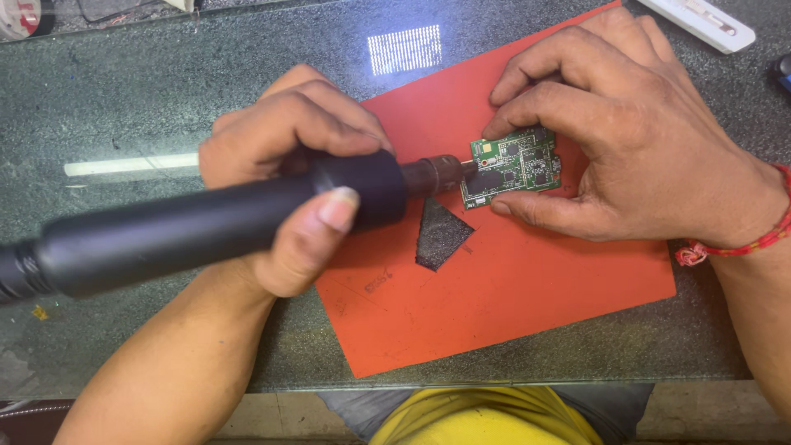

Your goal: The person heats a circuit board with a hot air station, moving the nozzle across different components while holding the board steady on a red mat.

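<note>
At frame centre, the left hand (288, 177) grips a black tool (206, 227), its tip at the board (512, 167). The right hand (626, 132) pinches that board on a red mat (527, 288).

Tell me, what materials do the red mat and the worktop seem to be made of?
The red mat looks like matte rubber or silicone: flat, dull, with a hole cut through it. The worktop seems to be glass over dark speckled stone, because it mirrors a lamp sharply.
</note>
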